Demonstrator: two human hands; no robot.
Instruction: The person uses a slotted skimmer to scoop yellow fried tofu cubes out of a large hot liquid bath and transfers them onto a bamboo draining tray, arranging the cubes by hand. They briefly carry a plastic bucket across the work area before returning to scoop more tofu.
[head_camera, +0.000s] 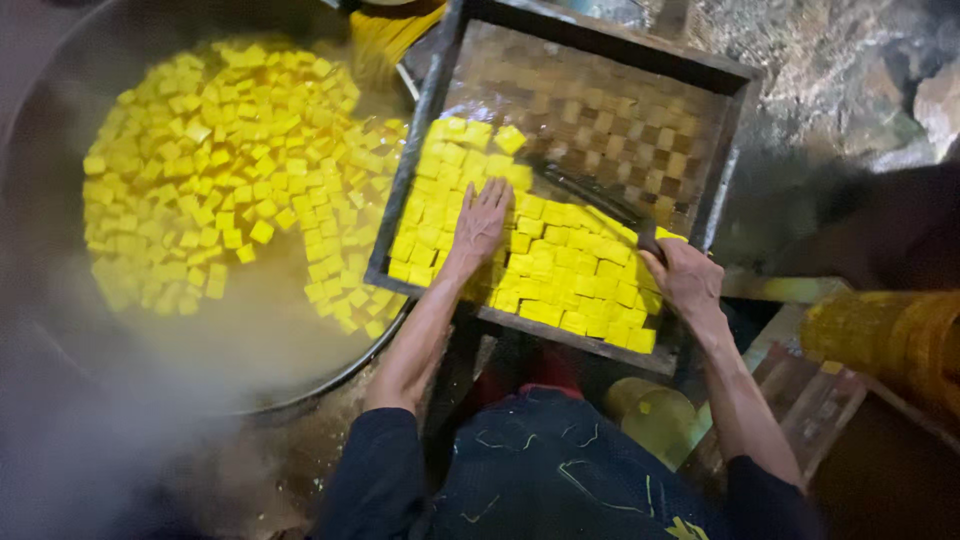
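Right hand (685, 280) grips a dark blade (590, 198); left hand (480, 225) lies flat, fingers spread, on yellow cubes (560, 275).

The tray's (436, 95) bare far half lies open, though yellow cubes (560, 270) and possibly steam crowd the near half.

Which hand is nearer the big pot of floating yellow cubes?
Left. The left hand lies flat on the tray's yellow cubes, just right of the pot. The right hand grips a tool handle at the tray's far side.
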